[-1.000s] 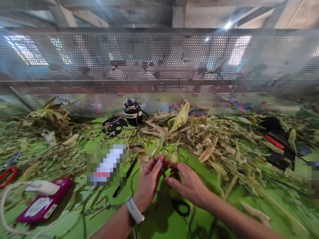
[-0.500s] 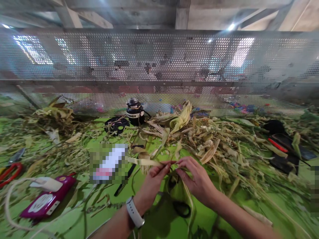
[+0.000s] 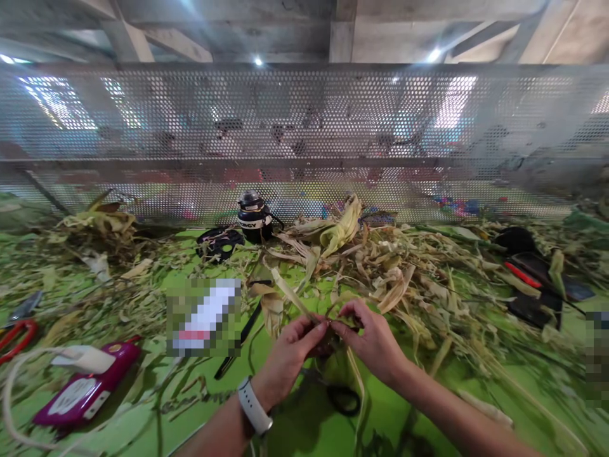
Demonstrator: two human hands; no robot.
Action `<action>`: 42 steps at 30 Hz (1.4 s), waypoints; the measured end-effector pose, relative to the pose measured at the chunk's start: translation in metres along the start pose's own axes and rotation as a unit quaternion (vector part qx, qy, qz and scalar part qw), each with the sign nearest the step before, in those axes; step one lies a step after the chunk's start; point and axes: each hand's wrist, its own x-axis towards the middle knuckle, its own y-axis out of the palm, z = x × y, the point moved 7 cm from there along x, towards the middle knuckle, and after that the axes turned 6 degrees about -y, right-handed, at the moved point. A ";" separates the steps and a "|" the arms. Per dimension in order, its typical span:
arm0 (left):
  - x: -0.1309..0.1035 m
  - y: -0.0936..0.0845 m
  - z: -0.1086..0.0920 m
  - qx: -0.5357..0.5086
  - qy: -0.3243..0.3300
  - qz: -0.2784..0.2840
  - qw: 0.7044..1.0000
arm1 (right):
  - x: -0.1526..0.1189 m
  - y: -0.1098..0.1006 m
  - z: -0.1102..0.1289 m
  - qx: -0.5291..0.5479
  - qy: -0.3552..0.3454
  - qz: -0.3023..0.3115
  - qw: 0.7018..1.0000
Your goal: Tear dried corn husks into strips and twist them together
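Observation:
My left hand (image 3: 289,352), with a white watch on its wrist, is closed in a pinch on a pale corn husk strip (image 3: 288,291) that slants up and to the left. Beside it, my right hand (image 3: 373,336) has thumb and index finger pinched together, almost touching the left fingertips. A thin brownish bit of husk seems to run between the two pinches; its ends are hidden by the fingers. Thin husk strands (image 3: 358,387) hang beneath the right hand. Below both hands lies a dark loop (image 3: 343,398) that looks like a scissors handle.
Dried husk scraps (image 3: 375,254) cover much of the green table (image 3: 304,438). A black bottle (image 3: 254,219) stands by the perforated metal screen (image 3: 304,139). At left lie a purple power strip (image 3: 88,384) with a white plug and red-handled scissors (image 3: 19,336). A blurred-out phone-like object (image 3: 207,314) lies near.
The husk strip has swung from nearly level to slanting upward. My right fingers have closed into a tighter pinch nearer the left fingertips. The view has shifted slightly.

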 end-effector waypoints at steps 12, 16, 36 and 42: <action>0.007 -0.007 -0.005 0.029 -0.017 0.010 0.999 | -0.012 -0.003 0.047 -0.085 -0.356 0.052 0.929; 0.006 -0.002 -0.008 0.111 0.009 0.018 0.994 | -0.008 -0.012 0.048 -0.020 -0.331 0.017 0.943; -0.006 0.000 -0.024 0.202 0.090 -0.032 0.975 | -0.008 0.028 -0.017 0.299 0.161 0.028 0.940; 0.005 -0.002 -0.014 0.144 0.076 -0.026 0.986 | -0.016 0.033 -0.022 0.312 0.191 -0.031 0.930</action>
